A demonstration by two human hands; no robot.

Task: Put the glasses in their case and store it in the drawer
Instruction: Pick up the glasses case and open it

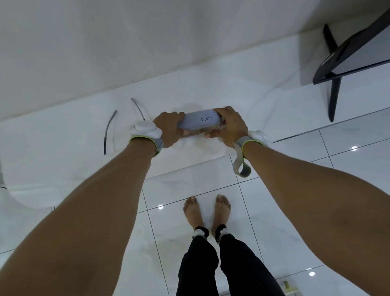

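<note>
Pale grey-blue and rounded at the ends, the glasses case is a long oval shell with a small black outline of a pair of spectacles printed on its top. Its lid looks raised a little from the lower half — a brownish, glossy strip shows along the near edge beneath it, though what lies inside cannot be made out.

The case sits on the white marble-look countertop, near its front edge, held between both hands. The left hand grips the left end, fingers curled over the top and thumb at the near side. The right hand clamps the right end in the same way, thumb pressed along the near lower edge. So the hands are apart, one at each end, both closed on the case.

Each wrist carries a white sensor puck on a grey strap — the left wrist tracker lies just beside the case's left end.

Left of the hands, two thin curved grey rods rest on the countertop, well clear of the case. At far right a black monitor stand stands on the same surface.
</note>
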